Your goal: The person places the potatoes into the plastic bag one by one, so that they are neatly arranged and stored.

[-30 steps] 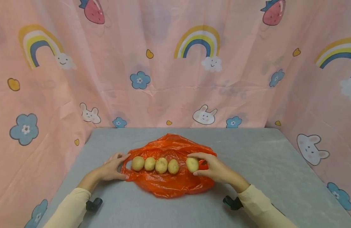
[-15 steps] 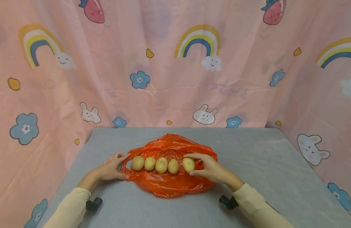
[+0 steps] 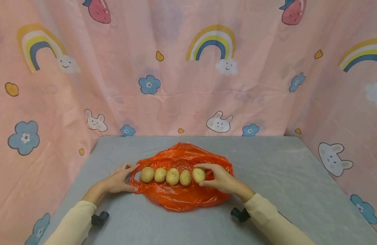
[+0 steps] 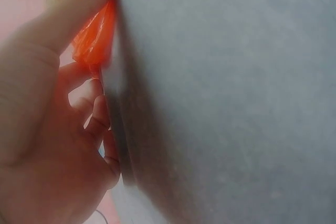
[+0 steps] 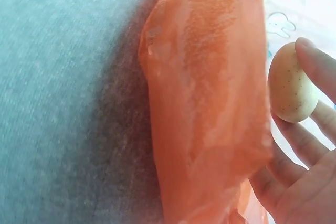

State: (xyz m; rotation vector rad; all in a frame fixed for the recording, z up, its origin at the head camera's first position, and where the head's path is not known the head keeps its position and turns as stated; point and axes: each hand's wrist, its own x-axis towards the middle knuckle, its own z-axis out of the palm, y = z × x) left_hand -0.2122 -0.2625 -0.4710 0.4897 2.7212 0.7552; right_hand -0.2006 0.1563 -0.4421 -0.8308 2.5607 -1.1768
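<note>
In the head view a crumpled red-orange plastic bag point(image 3: 179, 200) lies flat on the table. Along its middle several potatoes point(image 3: 172, 176) sit in a row. My right hand point(image 3: 220, 178) holds a potato point(image 3: 198, 175) between thumb and fingers at the row's right end, close beside its neighbour. The right wrist view shows that speckled potato point(image 5: 291, 85) pinched, above the bag point(image 5: 210, 98). At the left end, my left hand point(image 3: 118, 180) rests on the bag's handle loop, thumb and index finger spread apart. In the left wrist view its thumb point(image 4: 79, 11) presses the bag's edge point(image 4: 97, 40).
The grey table point(image 3: 268, 163) extends around the bag on every side. A pink printed curtain point(image 3: 176, 109) encloses the back and both sides. Dark devices point(image 3: 99, 218) are strapped at both wrists.
My right hand has moved left with its potato, narrowing the gap to the row. My left hand, the bag and the other potatoes have stayed in place.
</note>
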